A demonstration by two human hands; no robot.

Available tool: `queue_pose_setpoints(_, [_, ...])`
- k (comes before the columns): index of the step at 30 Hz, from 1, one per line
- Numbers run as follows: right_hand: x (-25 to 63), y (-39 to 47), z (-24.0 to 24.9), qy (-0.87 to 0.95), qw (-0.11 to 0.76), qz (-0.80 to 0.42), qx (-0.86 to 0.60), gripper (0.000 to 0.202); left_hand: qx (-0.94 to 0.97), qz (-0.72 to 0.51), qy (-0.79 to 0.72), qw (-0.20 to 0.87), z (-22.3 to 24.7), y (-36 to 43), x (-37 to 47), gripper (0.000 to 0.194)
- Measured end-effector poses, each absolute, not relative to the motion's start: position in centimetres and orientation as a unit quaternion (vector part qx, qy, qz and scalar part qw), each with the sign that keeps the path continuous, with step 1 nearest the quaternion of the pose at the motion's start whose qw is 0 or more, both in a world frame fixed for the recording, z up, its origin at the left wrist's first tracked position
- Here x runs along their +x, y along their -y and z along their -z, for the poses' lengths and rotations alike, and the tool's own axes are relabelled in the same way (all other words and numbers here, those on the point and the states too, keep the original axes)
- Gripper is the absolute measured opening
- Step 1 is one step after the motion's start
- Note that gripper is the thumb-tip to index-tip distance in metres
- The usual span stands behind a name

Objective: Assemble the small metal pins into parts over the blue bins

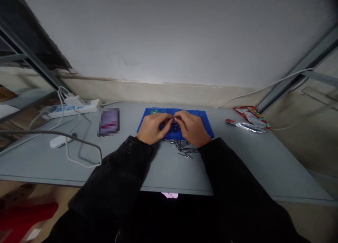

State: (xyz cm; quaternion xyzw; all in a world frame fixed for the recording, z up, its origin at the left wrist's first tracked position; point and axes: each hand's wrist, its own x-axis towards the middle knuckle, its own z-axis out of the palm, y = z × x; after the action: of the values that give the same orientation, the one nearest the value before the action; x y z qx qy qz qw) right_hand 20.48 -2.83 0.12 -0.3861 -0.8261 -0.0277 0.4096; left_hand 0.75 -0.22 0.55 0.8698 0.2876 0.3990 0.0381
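Note:
My left hand [155, 127] and my right hand [192, 127] meet over a blue compartment tray [210, 128], fingertips pinched close together. Between them is a thin, shiny metal pin [174, 118], too small to make out in detail. More slim metal pieces lie in the tray's middle compartment, partly hidden by my fingers. Something green [155, 111] shows in the left compartment, and my right hand hides much of the right one. Just in front of the tray, below my hands, a loose pile of dark and silver metal pins [185, 149] lies on the table.
The grey table [169, 176] stands against a wall. At left are a white power strip [75, 109] with cables, a blurred-out purple item [109, 122] and a small white device [60, 141]. To the right lie a red packet [250, 116] and a silver wrapper [249, 127].

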Motion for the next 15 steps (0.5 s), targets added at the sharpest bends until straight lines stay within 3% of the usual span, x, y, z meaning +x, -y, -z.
queue_pose_setpoints(15, [21.35, 2.25, -0.45, 0.819, 0.403, 0.039, -0.407, 0.028, 0.876, -0.386, -0.288, 0.030, -0.69, 0.06, 0.63, 0.023])
